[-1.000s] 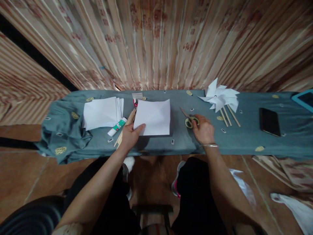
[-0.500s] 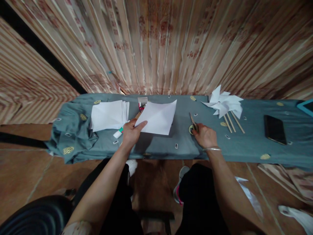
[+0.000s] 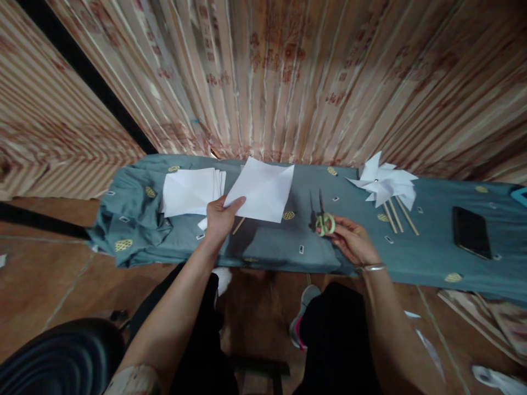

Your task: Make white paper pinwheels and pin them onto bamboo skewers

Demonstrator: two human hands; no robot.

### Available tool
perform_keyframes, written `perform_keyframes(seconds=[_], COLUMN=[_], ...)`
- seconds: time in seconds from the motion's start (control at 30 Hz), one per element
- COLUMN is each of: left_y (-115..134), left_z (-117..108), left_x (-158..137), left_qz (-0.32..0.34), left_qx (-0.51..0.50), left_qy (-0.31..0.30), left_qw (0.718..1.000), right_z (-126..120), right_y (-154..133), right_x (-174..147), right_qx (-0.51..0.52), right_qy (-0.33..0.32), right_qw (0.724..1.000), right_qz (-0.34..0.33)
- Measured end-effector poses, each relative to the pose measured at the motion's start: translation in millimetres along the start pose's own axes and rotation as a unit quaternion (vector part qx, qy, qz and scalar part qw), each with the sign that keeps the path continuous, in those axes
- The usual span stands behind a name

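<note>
Grey-green cloth (image 3: 272, 249) fronts a pleated curtain (image 3: 263, 82); left fingers (image 3: 236, 205) pinch paper (image 3: 265, 189), right fingers (image 3: 348, 229) scissors (image 3: 324, 218).

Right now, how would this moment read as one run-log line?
left hand: holding white paper sheet | right hand: holding green-handled scissors | far left: paper stack | right: paper pinwheels, black smartphone

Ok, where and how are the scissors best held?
Hold the scissors by the green handle loops, probably coming from the near right. The blades point away toward the curtain, leaving the loops on the person's side, where the right hand grips them.
</note>
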State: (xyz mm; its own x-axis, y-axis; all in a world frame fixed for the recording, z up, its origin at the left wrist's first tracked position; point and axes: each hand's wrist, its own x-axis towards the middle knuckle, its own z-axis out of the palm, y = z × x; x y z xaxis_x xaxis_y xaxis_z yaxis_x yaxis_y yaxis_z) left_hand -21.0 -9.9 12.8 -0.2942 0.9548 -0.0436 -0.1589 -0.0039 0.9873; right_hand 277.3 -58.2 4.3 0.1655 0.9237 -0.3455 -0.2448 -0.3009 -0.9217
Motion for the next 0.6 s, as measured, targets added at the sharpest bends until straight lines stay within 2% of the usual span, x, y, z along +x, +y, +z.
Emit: perform_keyframes(seconds=[0.1,0.2,0.37,0.5,0.6], left_y=[4,9,12,11,11], left_z=[-1,-1,-5,-9,-10], left_x=[0,0,2,4,5], left_qz=[0.009,0.010,0.009,0.006,0.007], left_qx=[0.000,-0.011,-0.028,-0.035,-0.044], left_qy=[0.016,0.029,0.049,0.062,0.059], left_qw=[1.000,0.999,0.998,0.997,0.997], right_z=[18,31,43,48,50], right_y=[7,22,38,31,23], right_x=[-6,-10,-21,-36,-46], right_qx=[0.095,0.122,0.079,0.046,0.006], right_qy=[-0.077,-0.127,-0.182,-0.217,-0.274], right_qw=[0.992,0.981,0.977,0.973,0.961], right_qz=[0.026,0.076,0.074,0.067,0.041])
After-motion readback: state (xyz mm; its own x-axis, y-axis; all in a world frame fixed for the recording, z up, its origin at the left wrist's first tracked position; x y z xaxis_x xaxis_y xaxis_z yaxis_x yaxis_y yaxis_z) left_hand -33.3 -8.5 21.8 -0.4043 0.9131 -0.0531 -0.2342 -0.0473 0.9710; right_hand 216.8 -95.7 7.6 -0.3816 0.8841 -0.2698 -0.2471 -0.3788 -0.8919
